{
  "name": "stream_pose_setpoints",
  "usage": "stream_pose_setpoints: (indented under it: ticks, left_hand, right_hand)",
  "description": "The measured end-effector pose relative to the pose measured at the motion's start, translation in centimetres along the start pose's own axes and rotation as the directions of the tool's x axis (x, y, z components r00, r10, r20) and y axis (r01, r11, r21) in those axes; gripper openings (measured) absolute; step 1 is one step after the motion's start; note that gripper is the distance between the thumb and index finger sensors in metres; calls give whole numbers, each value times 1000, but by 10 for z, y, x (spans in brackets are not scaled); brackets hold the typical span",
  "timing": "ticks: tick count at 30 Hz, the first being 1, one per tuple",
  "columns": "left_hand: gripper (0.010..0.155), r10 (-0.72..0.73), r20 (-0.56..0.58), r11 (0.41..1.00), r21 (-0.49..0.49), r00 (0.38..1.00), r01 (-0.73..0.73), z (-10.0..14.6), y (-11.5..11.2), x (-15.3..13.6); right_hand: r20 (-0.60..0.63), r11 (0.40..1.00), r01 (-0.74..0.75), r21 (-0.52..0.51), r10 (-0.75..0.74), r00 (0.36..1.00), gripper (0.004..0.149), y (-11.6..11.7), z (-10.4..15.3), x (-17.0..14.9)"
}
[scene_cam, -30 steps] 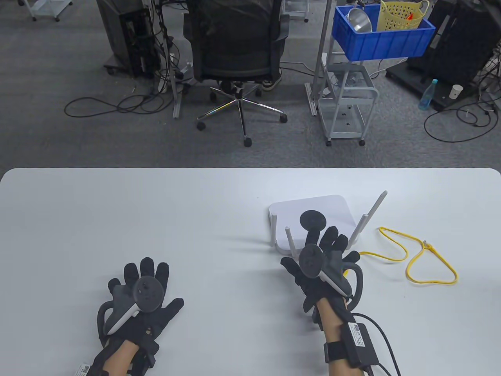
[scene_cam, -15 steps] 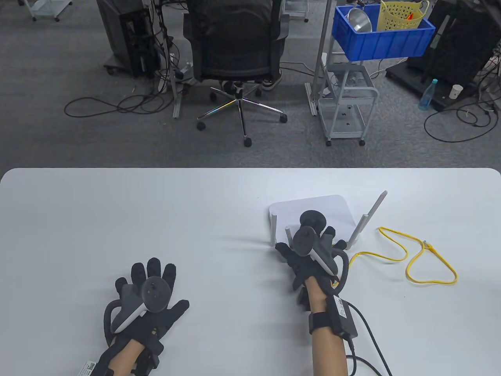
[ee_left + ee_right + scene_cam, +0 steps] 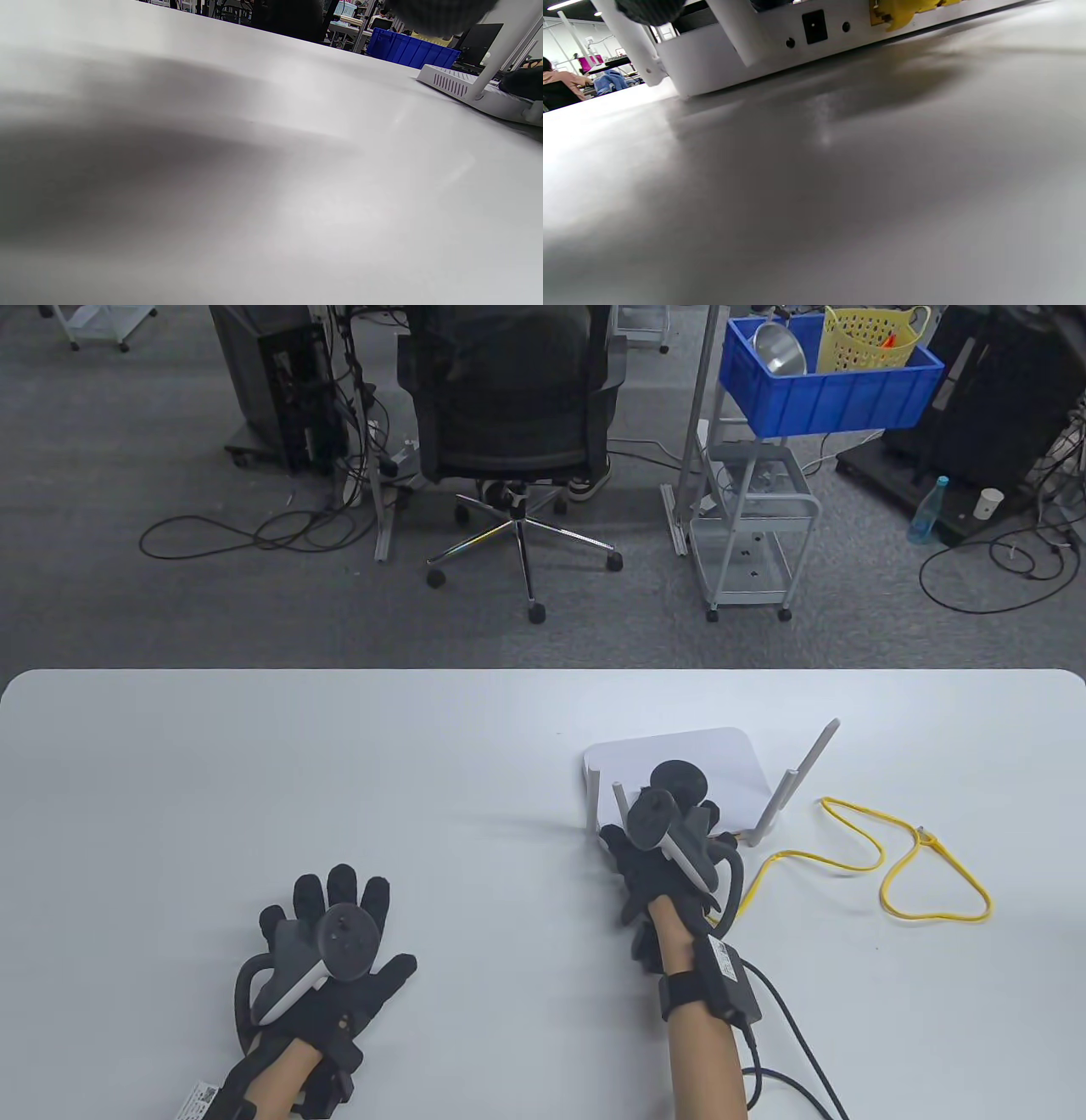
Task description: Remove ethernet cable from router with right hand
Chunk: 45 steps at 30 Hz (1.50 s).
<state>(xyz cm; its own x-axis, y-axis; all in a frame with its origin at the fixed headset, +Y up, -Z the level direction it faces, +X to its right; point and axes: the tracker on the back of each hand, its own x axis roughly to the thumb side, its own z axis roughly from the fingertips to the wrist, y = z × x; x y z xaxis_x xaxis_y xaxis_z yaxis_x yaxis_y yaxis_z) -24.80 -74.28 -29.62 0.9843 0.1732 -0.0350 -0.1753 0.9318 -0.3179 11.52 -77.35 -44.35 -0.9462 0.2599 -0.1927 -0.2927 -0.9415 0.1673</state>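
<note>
Router (image 3: 679, 751) white with white antennas; its side (image 3: 447, 81) shows a row of dark vent slits, its rear face (image 3: 780, 38) a black square socket and two small black round holes. Ethernet cable (image 3: 899, 857) bright yellow, plug boot (image 3: 903, 12) the same yellow. Table (image 3: 339, 780) plain pale grey-white, no pattern; both gloves, left hand (image 3: 327, 959) and right hand (image 3: 662, 857), black, with trackers grey and white; behind, a blue crate (image 3: 836, 394) holding a pale yellow perforated basket (image 3: 870, 339).
</note>
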Motion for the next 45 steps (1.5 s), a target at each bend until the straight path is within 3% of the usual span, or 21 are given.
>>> stream_pose_setpoints:
  ticks: [3, 6, 11, 16, 20, 22, 26, 31, 38, 41, 45]
  left_hand:
    - [83, 10, -2, 1000, 6, 1000, -10, 0, 1, -1]
    - [83, 15, -5, 1000, 14, 1000, -15, 1, 2, -3]
    - [83, 18, -11, 1000, 22, 1000, -18, 2, 3, -5]
    - [83, 32, -24, 999, 29, 999, -31, 3, 4, -9]
    - [83, 44, -32, 998, 39, 999, -42, 4, 6, -12]
    - [83, 47, -34, 998, 41, 998, -45, 4, 6, -13]
    - [83, 57, -37, 997, 46, 998, -55, 5, 7, -15]
    - [82, 70, -40, 996, 49, 997, -68, 5, 8, -17]
    - [82, 92, -48, 995, 45, 995, -90, 5, 8, -21]
    - [82, 101, -51, 994, 44, 994, -99, 6, 9, -22]
    - [83, 118, -52, 992, 40, 992, -116, 7, 10, -23]
  right_hand:
    - [-23, 999, -16, -35, 16, 1000, 75, -1, 3, 0]
    - [-60, 989, -56, -135, 48, 997, 72, -11, 10, 0]
    - [-152, 964, -155, -215, 123, 981, 74, -32, 24, -1]
    - [-263, 913, -310, -267, 240, 934, 70, -47, 38, -11]
    - [-348, 898, -375, -229, 284, 893, 70, -53, 48, -23]
    - [-332, 924, -292, -245, 203, 921, 69, -53, 51, -31]
    - [-354, 961, -230, -154, 163, 921, 69, -51, 55, -47]
    - [-324, 978, 101, -183, -157, 933, 68, -48, 63, -69]
    - [-277, 845, 456, -279, -526, 804, 63, -41, 77, -92]
    - [-222, 689, 647, -328, -721, 656, 63, -38, 84, -105]
    - [-139, 544, 762, -353, -835, 532, 63, -45, 97, -112]
